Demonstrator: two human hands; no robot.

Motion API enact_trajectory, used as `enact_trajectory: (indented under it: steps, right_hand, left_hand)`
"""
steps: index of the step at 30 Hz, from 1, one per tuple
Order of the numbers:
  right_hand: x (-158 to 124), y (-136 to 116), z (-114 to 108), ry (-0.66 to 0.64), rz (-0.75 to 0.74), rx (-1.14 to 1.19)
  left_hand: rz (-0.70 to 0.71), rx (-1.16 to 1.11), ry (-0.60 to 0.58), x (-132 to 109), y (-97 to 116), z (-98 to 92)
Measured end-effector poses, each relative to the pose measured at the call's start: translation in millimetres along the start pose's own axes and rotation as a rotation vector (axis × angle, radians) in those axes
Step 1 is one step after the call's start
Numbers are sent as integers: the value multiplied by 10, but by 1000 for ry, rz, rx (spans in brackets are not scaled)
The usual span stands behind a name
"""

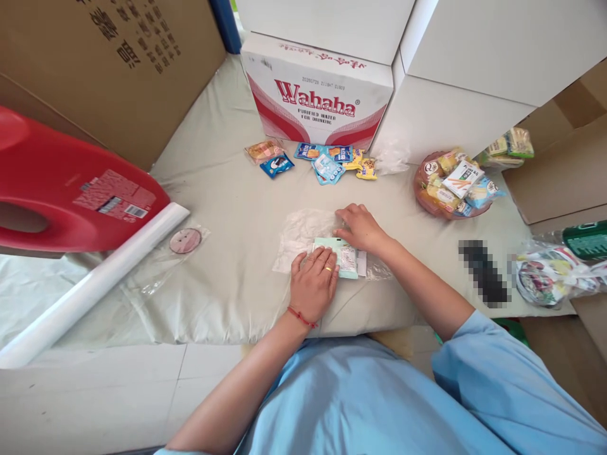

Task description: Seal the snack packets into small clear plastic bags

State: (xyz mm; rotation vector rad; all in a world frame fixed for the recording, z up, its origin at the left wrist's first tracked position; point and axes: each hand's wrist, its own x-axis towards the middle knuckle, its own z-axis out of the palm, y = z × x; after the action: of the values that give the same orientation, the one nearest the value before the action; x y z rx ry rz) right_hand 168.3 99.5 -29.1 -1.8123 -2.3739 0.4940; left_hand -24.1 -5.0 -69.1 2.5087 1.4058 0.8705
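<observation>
Packet (348,258): print up; long axis unclear.
Left hand (313,279): unclenched, flat atop it.
Right hand (362,230): half-curled at bag (300,232); I can't tell grip.

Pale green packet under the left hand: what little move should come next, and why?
Perhaps the right hand should fold the clear plastic over the pale green packet, since that hand is at the plastic's far edge and the left hand lies flat on the packet.
</observation>
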Motion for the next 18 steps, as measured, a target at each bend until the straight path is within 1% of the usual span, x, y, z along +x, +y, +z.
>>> enact_trajectory:
  steps: [3, 5, 8, 10, 11, 14, 18]
  right_hand:
    - [105, -21, -9, -110, 95, 28]
    - [152, -19, -26, -160, 107, 51]
    - [182, 32, -66, -113, -16, 60]
    - [185, 79, -98, -82, -102, 92]
    - [183, 100, -116, -95, -134, 115]
    - [144, 119, -178, -133, -187, 178]
    - [-62, 15, -240, -29, -242, 177]
  left_hand:
    - [-13, 3, 2, 49, 4, 19]
    - [10, 10, 4, 70, 8, 37]
    - [29, 63, 34, 61, 16, 63]
    - [-4, 115, 53, 35, 23, 76]
    - [-25, 131, 54, 23, 26, 80]
    - [-59, 134, 1, 6, 33, 79]
    - [-53, 120, -75, 37, 42, 53]
